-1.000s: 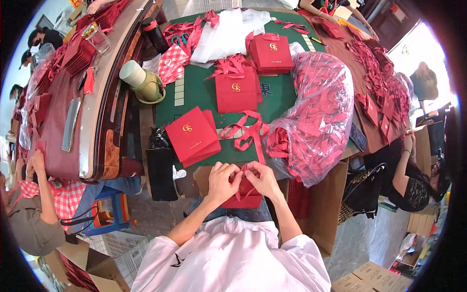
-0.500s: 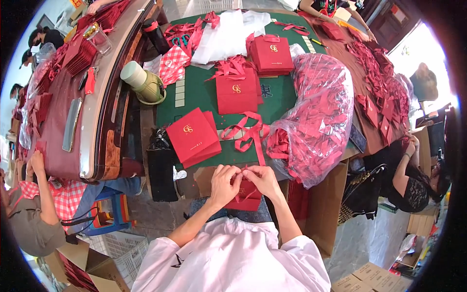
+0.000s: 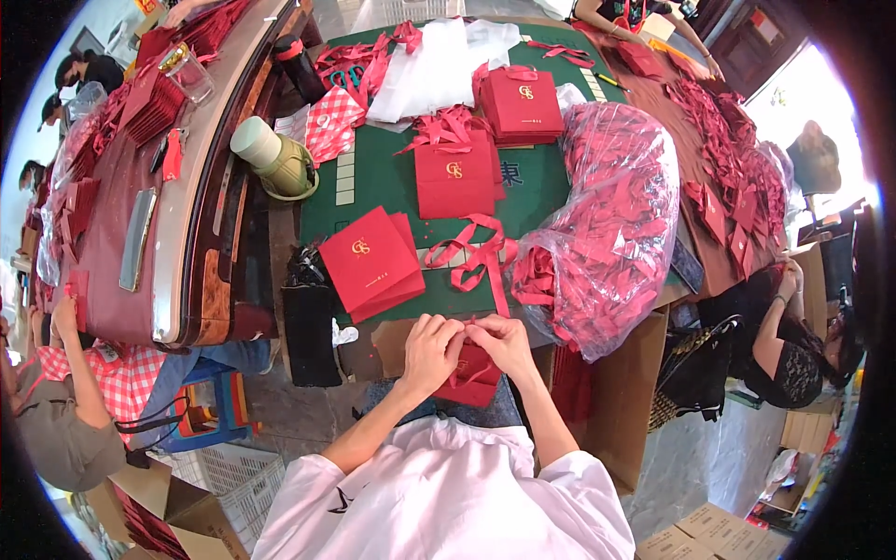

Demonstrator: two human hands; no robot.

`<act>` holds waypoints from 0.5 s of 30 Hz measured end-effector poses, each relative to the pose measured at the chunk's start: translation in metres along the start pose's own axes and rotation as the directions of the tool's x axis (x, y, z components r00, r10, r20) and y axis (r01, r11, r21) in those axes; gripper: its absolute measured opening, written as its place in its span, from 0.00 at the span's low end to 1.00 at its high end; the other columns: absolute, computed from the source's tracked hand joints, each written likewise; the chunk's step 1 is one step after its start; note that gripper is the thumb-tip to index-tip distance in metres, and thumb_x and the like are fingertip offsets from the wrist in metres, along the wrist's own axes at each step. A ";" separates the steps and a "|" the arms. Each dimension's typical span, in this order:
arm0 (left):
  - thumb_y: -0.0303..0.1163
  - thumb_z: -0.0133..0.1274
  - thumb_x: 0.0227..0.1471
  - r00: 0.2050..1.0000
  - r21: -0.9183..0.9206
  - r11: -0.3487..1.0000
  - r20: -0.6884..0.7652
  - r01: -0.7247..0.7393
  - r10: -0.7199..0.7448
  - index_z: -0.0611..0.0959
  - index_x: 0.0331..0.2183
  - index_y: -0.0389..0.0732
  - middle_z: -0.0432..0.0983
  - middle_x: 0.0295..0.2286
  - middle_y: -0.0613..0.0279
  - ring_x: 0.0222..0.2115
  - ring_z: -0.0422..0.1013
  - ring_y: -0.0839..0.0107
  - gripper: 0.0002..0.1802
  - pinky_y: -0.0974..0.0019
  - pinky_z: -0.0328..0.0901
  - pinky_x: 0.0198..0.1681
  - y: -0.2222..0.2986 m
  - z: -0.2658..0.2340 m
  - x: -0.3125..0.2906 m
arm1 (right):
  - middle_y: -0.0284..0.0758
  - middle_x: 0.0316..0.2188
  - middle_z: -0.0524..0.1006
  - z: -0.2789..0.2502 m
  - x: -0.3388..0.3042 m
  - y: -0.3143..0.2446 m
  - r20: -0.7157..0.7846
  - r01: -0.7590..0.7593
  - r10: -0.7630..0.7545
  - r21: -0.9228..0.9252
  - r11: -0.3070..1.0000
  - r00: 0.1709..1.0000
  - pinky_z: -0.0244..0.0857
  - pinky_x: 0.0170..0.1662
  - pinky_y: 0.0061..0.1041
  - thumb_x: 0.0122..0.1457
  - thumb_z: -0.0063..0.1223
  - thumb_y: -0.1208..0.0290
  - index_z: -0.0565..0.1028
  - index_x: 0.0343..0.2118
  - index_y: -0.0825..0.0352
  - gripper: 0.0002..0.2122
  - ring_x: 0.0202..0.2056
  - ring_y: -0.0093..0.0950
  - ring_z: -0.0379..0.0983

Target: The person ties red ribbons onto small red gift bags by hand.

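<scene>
Close together at the table's near edge, my left hand (image 3: 434, 353) and my right hand (image 3: 501, 343) pinch the top of a small red paper gift bag (image 3: 469, 381). A red ribbon seems to run between the fingertips; the fingers partly hide it. Both hands are closed, and the bag hangs below them over my lap. Beyond them, a loose red ribbon (image 3: 483, 266) lies curled on the green tabletop (image 3: 373, 210). To its left are stacked flat red bags (image 3: 371, 261). Further back stands a pile of red bags with ribbon handles (image 3: 455, 177).
A clear plastic sack of red ribbons (image 3: 607, 224) bulges over the table's right side. At the left edge stands a green bottle with a pale lid (image 3: 271, 157), a black tumbler (image 3: 297, 70) behind it. An open cardboard box (image 3: 627, 401) sits right of my knees. Co-workers sit at both sides.
The gift bag has tilted slightly beneath my hands, its lower edge now slanting. My hands have barely moved. Everything on the green table stays in place.
</scene>
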State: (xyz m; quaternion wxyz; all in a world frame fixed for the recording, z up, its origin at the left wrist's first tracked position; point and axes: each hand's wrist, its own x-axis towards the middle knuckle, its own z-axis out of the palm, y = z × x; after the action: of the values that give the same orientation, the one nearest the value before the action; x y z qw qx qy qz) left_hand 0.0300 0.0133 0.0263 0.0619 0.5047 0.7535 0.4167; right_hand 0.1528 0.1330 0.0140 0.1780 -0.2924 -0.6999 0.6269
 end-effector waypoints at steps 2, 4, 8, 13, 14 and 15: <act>0.23 0.60 0.46 1.000 -0.036 0.999 -0.021 -0.023 0.022 0.80 0.31 0.40 0.74 0.31 0.58 0.31 0.70 0.57 0.07 0.59 0.65 0.35 0.005 -0.004 0.004 | 0.32 0.26 0.81 0.006 -0.002 0.007 -0.071 0.076 -0.078 -0.032 0.997 0.994 0.64 0.32 0.18 0.58 0.61 0.71 0.82 0.35 0.72 0.08 0.28 0.15 0.72; 0.23 0.60 0.47 0.998 -0.069 0.996 -0.047 -0.048 0.045 0.80 0.34 0.39 0.74 0.34 0.57 0.33 0.71 0.59 0.09 0.60 0.66 0.36 0.004 -0.005 0.005 | 0.30 0.24 0.80 0.011 -0.003 0.007 -0.233 0.005 0.040 0.189 0.982 0.972 0.62 0.28 0.16 0.57 0.62 0.73 0.82 0.31 0.72 0.06 0.26 0.13 0.70; 0.26 0.58 0.51 0.942 -0.357 0.893 -0.084 0.275 -0.324 0.75 0.44 0.36 0.73 0.41 0.53 0.39 0.72 0.62 0.18 0.63 0.67 0.42 -0.012 -0.009 -0.012 | 0.27 0.21 0.77 0.001 -0.001 -0.010 -0.218 -0.140 0.206 0.285 0.948 0.954 0.60 0.27 0.15 0.57 0.60 0.74 0.81 0.27 0.72 0.06 0.24 0.12 0.68; 0.32 0.62 0.51 0.925 -0.427 0.822 0.223 0.376 -0.308 0.73 0.49 0.34 0.73 0.47 0.50 0.47 0.72 0.65 0.26 0.62 0.67 0.50 -0.022 -0.019 -0.026 | 0.27 0.21 0.77 -0.006 0.001 -0.011 -0.202 -0.144 0.248 0.424 0.894 0.947 0.60 0.29 0.15 0.59 0.58 0.72 0.81 0.26 0.71 0.08 0.23 0.13 0.67; 0.35 0.66 0.47 0.935 -0.368 0.876 0.280 0.313 -0.217 0.72 0.51 0.35 0.75 0.47 0.51 0.48 0.72 0.66 0.32 0.62 0.66 0.52 -0.021 -0.024 -0.025 | 0.27 0.21 0.77 -0.006 0.002 -0.008 -0.203 -0.125 0.231 0.431 0.893 0.952 0.60 0.30 0.15 0.59 0.58 0.72 0.81 0.26 0.71 0.08 0.23 0.13 0.67; 0.35 0.66 0.47 0.938 -0.368 0.878 0.278 0.305 -0.209 0.72 0.51 0.35 0.75 0.47 0.51 0.48 0.72 0.66 0.32 0.62 0.66 0.52 -0.018 -0.028 -0.026 | 0.27 0.21 0.77 -0.006 0.003 -0.005 -0.204 -0.106 0.214 0.439 0.892 0.955 0.60 0.30 0.15 0.59 0.58 0.72 0.81 0.26 0.70 0.08 0.23 0.13 0.67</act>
State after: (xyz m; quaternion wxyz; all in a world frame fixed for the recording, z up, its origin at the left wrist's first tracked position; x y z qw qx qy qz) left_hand 0.0149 -0.0260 0.0236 0.3070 0.4201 0.6989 0.4907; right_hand 0.1537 0.1395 0.0195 0.2703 -0.3795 -0.4929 0.7348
